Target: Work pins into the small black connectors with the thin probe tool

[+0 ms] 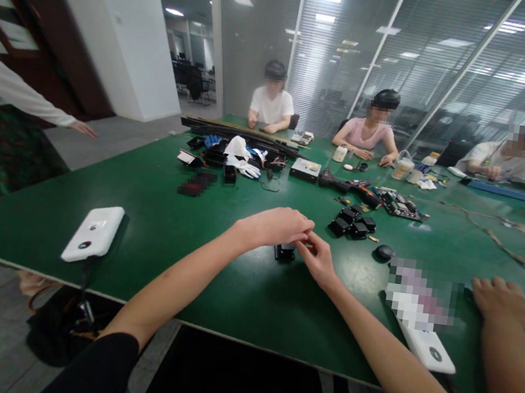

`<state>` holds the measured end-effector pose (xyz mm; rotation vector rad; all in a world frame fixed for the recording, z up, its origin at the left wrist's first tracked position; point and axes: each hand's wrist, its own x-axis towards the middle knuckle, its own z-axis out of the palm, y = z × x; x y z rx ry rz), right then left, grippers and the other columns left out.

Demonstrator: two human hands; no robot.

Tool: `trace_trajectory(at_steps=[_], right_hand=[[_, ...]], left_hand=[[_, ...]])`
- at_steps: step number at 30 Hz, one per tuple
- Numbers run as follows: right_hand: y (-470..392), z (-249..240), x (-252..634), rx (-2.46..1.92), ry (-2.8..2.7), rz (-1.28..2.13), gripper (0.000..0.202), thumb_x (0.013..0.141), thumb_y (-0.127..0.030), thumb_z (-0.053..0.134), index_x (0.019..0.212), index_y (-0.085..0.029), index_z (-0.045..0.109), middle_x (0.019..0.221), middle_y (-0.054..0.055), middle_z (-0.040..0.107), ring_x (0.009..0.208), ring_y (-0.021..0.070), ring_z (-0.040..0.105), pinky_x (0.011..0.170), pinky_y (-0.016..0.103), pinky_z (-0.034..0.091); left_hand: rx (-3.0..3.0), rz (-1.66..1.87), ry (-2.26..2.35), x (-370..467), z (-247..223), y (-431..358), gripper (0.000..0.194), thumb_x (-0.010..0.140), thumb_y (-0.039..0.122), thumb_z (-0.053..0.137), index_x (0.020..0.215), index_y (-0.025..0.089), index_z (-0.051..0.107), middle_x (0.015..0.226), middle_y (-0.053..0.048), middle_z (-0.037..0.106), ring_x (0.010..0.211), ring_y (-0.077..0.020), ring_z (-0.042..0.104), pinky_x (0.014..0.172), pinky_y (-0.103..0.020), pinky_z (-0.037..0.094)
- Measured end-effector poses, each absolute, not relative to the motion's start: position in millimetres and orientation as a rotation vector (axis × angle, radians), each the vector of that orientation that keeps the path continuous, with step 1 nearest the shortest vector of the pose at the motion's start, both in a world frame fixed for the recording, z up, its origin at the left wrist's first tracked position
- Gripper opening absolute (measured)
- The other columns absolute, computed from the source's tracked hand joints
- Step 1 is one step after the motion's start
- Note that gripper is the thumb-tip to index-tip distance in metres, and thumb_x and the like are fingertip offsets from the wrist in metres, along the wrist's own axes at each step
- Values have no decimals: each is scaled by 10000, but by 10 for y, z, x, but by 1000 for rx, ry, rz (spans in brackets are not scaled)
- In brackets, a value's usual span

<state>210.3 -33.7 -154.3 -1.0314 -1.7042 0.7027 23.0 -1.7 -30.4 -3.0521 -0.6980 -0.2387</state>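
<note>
My left hand [282, 226] is bent over a small black box-shaped part [284, 255] on the green table, hiding most of it. Its fingers are closed, their tips meeting those of my right hand [318, 259] just above and right of the part. The right fingers are pinched together too. Whatever lies between the fingertips is hidden or too small to name. Farther off to the right sits a cluster of similar black boxes [352, 222], with a dark computer mouse [384, 252] nearer me.
A white power bank [96, 232] lies left; another [431, 347] lies right, beside a neighbour's hand [500, 302]. Across the green table [215, 261] are gloves [243, 158], a metal-cased box [305, 169], a power tool [351, 187] and a circuit board [399, 203]. Several people surround the table.
</note>
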Motion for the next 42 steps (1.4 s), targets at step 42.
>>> trace_trajectory(at_steps=[42], right_hand=[[-331,-1579,2090,-1035,-1709,663,214,914,-400,676,995,-202,670,854,31,634,744,171,577,618,260,484]], left_hand=[[-3042,-231,-697,224,-295,-19,186,1012,265,505,992,151,650,983,-91,737,894,-219,702,696,-291,441]])
